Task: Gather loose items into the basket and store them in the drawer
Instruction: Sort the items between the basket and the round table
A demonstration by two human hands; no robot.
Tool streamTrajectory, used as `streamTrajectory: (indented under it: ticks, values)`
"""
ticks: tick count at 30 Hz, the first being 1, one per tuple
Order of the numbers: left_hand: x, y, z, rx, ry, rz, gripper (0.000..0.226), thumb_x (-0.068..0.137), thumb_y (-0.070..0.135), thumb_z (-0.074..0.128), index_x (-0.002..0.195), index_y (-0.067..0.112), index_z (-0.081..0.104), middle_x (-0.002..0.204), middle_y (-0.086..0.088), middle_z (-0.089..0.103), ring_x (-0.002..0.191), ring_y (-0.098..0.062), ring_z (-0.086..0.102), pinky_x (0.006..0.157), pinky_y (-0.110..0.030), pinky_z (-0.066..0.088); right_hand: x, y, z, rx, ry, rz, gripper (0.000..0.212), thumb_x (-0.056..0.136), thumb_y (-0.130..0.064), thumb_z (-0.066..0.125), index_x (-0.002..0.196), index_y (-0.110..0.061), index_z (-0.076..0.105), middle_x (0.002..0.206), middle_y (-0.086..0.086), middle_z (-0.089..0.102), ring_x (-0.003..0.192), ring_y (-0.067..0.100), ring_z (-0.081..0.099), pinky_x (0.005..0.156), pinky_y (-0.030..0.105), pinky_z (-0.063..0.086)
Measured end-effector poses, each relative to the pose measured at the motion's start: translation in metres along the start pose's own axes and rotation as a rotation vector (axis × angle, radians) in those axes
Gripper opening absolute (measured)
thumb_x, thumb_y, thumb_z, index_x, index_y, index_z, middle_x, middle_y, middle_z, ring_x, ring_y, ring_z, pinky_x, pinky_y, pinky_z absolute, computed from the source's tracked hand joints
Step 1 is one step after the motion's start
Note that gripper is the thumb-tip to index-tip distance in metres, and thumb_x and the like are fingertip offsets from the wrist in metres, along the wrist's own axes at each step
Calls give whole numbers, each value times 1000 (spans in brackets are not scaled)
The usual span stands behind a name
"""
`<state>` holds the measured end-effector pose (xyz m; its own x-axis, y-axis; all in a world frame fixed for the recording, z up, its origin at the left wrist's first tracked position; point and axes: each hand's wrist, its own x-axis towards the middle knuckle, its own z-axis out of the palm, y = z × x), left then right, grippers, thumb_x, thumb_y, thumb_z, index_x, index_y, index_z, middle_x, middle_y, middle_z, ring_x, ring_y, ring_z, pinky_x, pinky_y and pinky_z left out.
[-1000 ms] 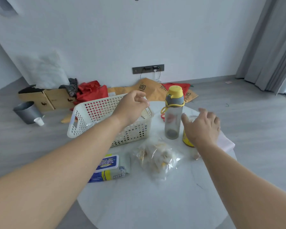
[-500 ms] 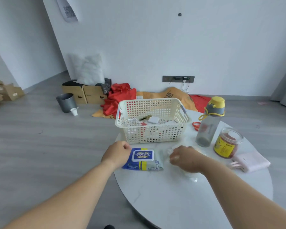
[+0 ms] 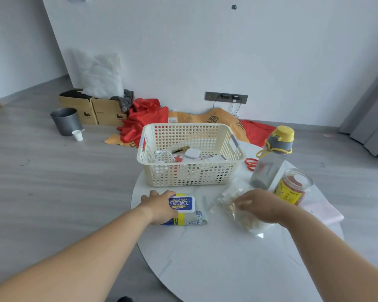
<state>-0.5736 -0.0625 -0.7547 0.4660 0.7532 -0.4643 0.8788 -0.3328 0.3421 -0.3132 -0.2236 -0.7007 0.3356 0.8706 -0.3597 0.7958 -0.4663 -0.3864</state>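
left of centre, the left hand (image 3: 159,207) grips the wipes pack (image 3: 184,210), thumb under its near edge, flat on the counter (image 3: 216,258). just above it, mid-frame, the basket (image 3: 190,153) stands on the counter holding small items. right of the pack, the right hand (image 3: 260,205) rests on a clear bag (image 3: 234,200), fingers curled into it. at right stand a bottle (image 3: 271,158) and a jar (image 3: 292,189).

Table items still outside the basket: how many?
6, maybe more hidden: wet wipes pack under left hand; clear snack bag under right hand; water bottle; jar; pink item at right edge; red scissors behind the bottle.
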Motion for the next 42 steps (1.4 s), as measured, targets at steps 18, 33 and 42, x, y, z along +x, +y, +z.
streamTrajectory:
  ticks: [18,33,42]
  values:
    - [12,22,25,131,131,68,100,77,63,73,159,35,22,141,-4,32,130,-27,44,105,-39,47,-16,27,2,-184,-131,-13,72,75,-50,90,137,-40,54,131,-8,51,125,19,54,103,35,48]
    - [-56,58,-37,-950,-74,548,54,96,68,52,133,32,66,131,13,70,125,-8,64,108,-39,49,-31,17,-28,1070,-239,-174,13,91,-20,77,95,-8,75,93,11,70,82,20,63,74,35,50]
    - [-34,57,-71,-1646,216,241,24,103,33,61,121,19,71,110,-9,73,97,-27,67,88,-43,60,35,-112,-34,1829,331,137,22,102,-21,70,120,-11,65,80,3,64,74,18,64,66,30,58]
